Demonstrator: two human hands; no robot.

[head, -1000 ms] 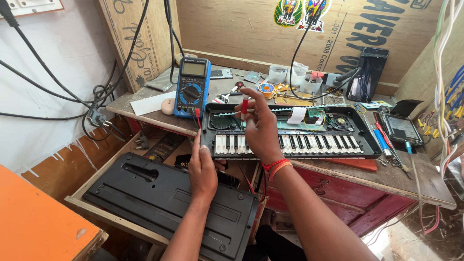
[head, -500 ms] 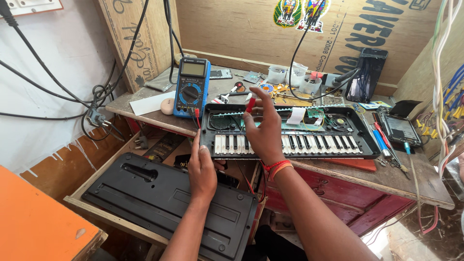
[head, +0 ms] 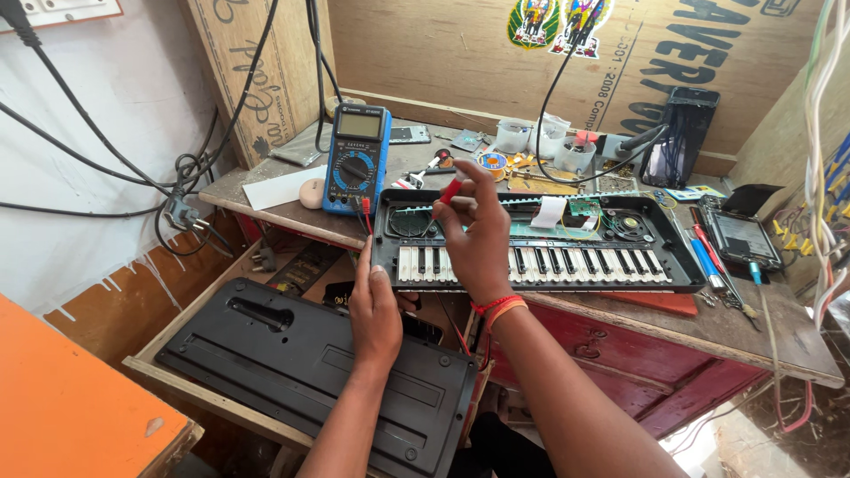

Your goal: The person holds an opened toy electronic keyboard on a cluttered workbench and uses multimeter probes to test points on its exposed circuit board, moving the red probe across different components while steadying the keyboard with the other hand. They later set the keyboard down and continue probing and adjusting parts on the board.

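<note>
The right hand point(head: 478, 239) covers part of the keys of the opened keyboard point(head: 540, 243), and the tip of the red probe point(head: 451, 189) it holds is not visible. The black cover point(head: 310, 372) is partly hidden under the left hand point(head: 376, 310). The orange surface point(head: 71, 398) is cut off by the left and bottom edges.

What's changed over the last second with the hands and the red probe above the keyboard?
Little. The right hand has lifted slightly above the opened keyboard and still pinches the red probe, now tilted a bit more upright. The left hand stays on the keyboard's front left corner. The blue multimeter and black cover have not moved.
</note>
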